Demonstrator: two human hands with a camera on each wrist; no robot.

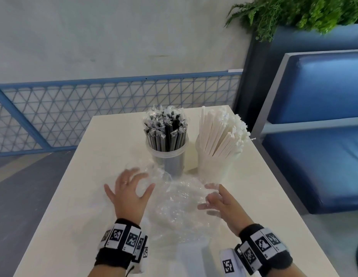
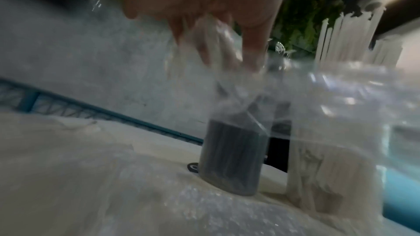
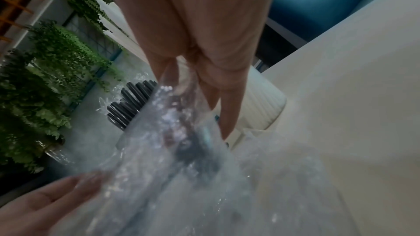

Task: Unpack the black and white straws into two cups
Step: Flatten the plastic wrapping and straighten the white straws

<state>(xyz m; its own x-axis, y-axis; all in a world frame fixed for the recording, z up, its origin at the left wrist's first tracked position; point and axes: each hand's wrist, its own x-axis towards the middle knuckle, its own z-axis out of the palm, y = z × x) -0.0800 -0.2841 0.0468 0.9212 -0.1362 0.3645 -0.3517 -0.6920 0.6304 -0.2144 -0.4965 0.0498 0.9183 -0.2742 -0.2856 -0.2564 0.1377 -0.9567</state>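
Black straws (image 1: 166, 130) stand in a clear cup (image 1: 170, 162) at the table's far middle. To its right, white straws (image 1: 220, 132) fill a second clear cup (image 1: 214, 166). In front of both lies crumpled clear plastic wrapping (image 1: 178, 206). My left hand (image 1: 140, 186) arches over its left edge with spread fingers touching the film. My right hand (image 1: 210, 196) reaches in from the right, its straight fingers (image 3: 227, 114) against the film (image 3: 170, 168). The left wrist view shows my fingers (image 2: 227, 33) in the film, blurred, before the black straw cup (image 2: 232, 159).
The white table (image 1: 84, 196) ends just behind the cups. A blue padded bench (image 1: 318, 156) runs along its right side, a blue mesh railing (image 1: 114, 110) stands behind, and a fern (image 1: 294, 13) hangs at the top right.
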